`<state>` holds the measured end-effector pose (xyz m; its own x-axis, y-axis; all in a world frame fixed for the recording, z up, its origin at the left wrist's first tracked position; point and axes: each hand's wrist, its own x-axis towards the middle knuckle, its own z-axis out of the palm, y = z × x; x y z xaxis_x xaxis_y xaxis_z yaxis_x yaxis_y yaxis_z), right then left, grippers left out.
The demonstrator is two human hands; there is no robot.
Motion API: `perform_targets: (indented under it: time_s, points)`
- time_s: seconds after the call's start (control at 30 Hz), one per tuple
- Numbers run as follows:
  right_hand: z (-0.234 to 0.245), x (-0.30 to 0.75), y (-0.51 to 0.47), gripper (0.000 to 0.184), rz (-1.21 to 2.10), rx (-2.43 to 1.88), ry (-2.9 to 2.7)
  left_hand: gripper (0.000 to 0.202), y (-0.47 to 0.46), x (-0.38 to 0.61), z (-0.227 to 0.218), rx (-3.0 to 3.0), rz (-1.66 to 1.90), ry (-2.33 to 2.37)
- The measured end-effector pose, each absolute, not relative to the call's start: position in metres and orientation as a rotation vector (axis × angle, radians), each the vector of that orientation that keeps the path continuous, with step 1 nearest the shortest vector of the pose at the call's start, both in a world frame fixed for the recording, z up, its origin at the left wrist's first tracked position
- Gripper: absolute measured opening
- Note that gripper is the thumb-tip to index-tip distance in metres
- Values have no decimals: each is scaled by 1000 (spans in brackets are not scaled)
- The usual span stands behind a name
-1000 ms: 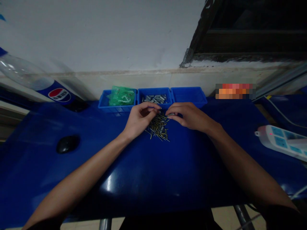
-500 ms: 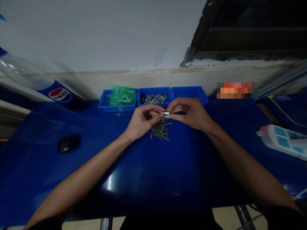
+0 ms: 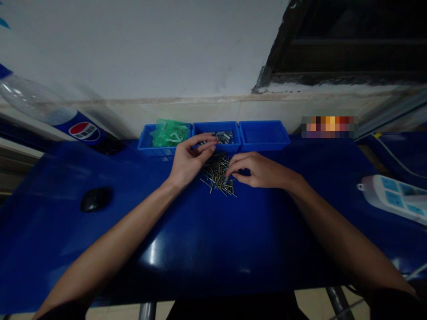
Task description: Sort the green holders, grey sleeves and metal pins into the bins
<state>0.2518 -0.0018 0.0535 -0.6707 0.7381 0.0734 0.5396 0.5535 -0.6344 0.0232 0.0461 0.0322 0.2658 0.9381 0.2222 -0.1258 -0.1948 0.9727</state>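
My left hand (image 3: pixel 191 162) hovers at the front edge of the middle blue bin (image 3: pixel 239 144), fingers stretched toward the small silver metal pieces (image 3: pixel 224 136) inside. A narrow gap shows between its fingertips and thumb, and nothing can be made out in it. At the right side of a pile of thin brass-coloured pins (image 3: pixel 216 173), my right hand (image 3: pixel 255 171) has its fingers curled down and closed. A small grey piece shows under those fingertips. Whether it is in their grip or lies on the pile is unclear.
Left of the middle bin stands a blue bin (image 3: pixel 143 144) with green plastic packets (image 3: pixel 170 133); right of it is another blue bin (image 3: pixel 263 144). A cola bottle (image 3: pixel 83 131) and black mouse (image 3: pixel 96 200) are at left. A white power strip (image 3: pixel 396 195) lies at right.
My hands have come apart from a small silver piece they held together. The left has shifted left to the middle bin, and the right has lowered to the pins.
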Motion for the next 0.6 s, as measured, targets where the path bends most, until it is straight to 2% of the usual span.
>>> perform_targets:
  time_s: [0.2, 0.6]
  points:
    - [46, 249, -4, 25, 745, -1081, -2550, 10, 43, 22, 34, 1510, 1142, 843]
    - [37, 257, 0, 17, 647, -1179, -2602, 12, 41, 21, 38, 1572, 1111, 842]
